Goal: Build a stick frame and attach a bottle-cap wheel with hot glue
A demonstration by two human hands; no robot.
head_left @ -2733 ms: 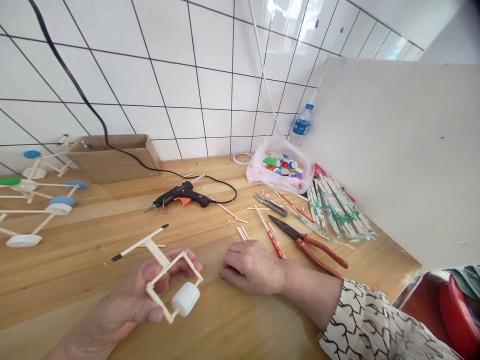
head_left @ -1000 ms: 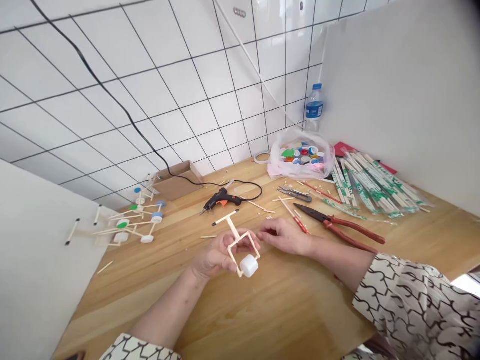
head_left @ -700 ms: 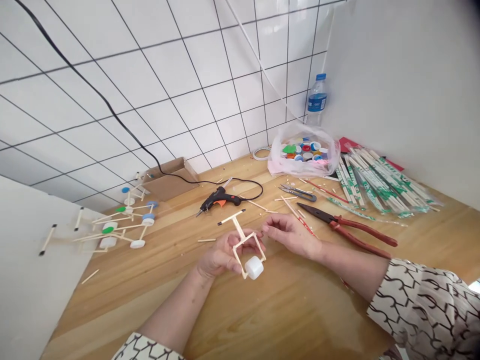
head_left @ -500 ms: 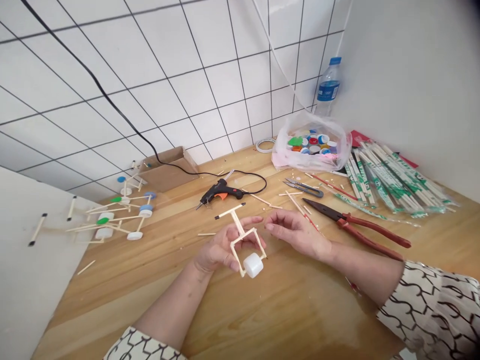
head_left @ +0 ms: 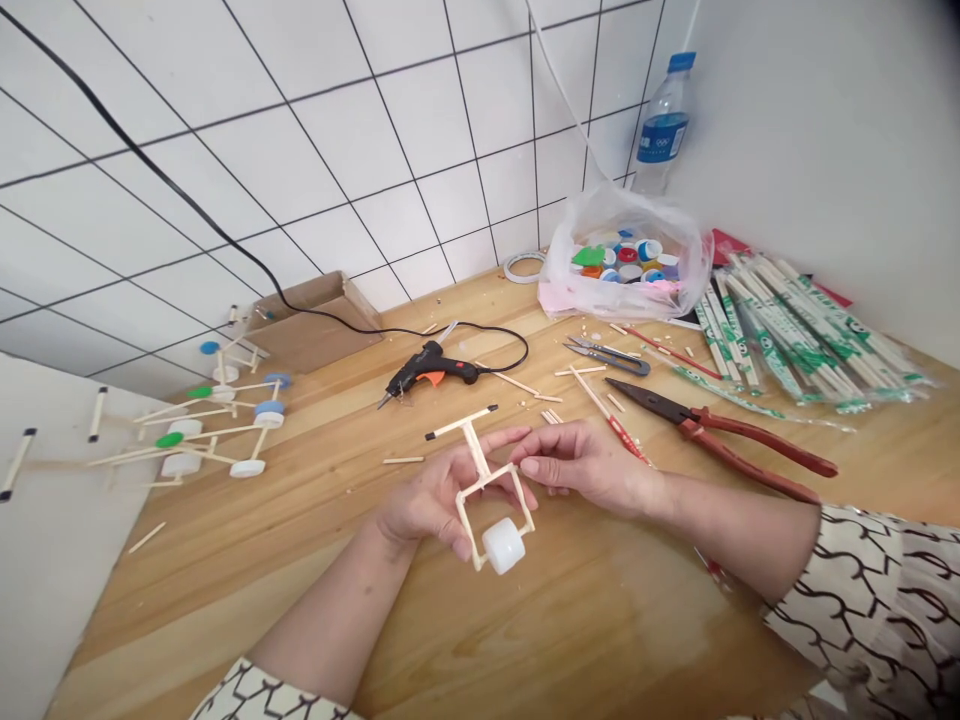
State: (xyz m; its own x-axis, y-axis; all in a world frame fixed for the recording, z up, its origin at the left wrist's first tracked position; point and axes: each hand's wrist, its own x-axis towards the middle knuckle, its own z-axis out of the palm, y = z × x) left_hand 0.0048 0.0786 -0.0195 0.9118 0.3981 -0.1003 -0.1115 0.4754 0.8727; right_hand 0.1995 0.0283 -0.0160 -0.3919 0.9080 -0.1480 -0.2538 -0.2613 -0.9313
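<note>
My left hand [head_left: 429, 496] is closed around a small frame of pale wooden sticks [head_left: 480, 470] with a white bottle cap [head_left: 503, 546] at its near end and a black-tipped crossbar at its far end. My right hand [head_left: 583, 462] is just to the right of it, fingers curled, with the fingertips at the frame's upper right corner. Whether anything small is pinched in them I cannot tell. Both hands hover low over the wooden table [head_left: 315, 560].
A black glue gun [head_left: 431, 367] with its cord lies behind the hands. Red-handled pliers [head_left: 720, 438], small snips [head_left: 609, 357], wrapped chopsticks [head_left: 795, 340], a bag of coloured caps [head_left: 626, 270] and a water bottle [head_left: 661, 125] are at the right. Finished stick-and-cap models [head_left: 217, 430] and a cardboard box [head_left: 311, 320] are at the left.
My right hand has lifted off the table and moved left to the stick frame's corner. The left hand keeps holding the frame. The view has drawn back and shifted.
</note>
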